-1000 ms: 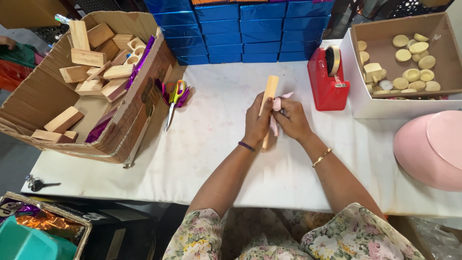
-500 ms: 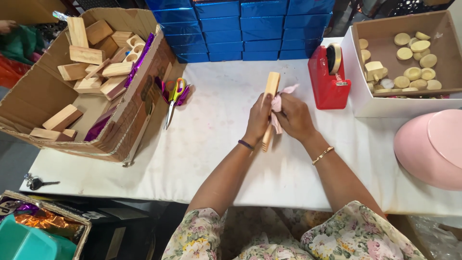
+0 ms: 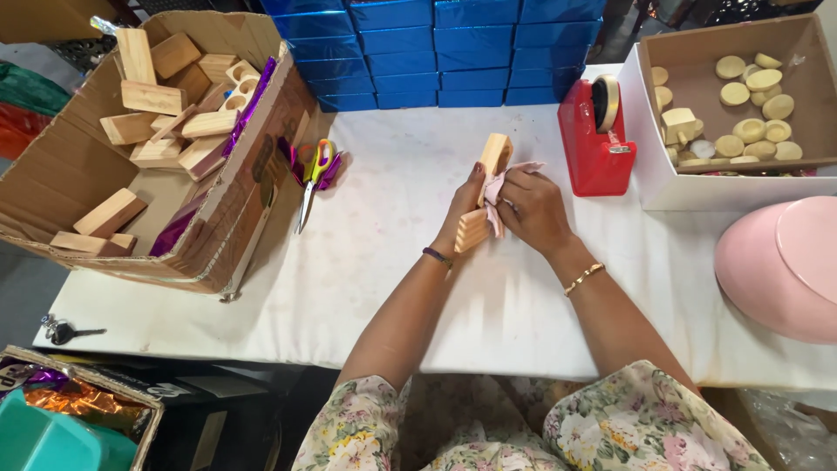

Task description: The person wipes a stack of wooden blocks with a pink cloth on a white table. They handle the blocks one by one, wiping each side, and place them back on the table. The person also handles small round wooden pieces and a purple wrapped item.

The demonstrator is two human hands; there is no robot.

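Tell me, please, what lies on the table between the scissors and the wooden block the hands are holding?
Nothing: in the head view, only bare white table separates the scissors from the wooden block.

matt wood block (image 3: pixel 485 187), soft pink cloth (image 3: pixel 497 194)

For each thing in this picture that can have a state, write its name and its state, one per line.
Wooden block: held in both hands.
Pink cloth: pressed on the block.
Left hand: gripping block.
Right hand: holding cloth.
Scissors: closed, lying flat.
Cardboard box: open.
White box: open.
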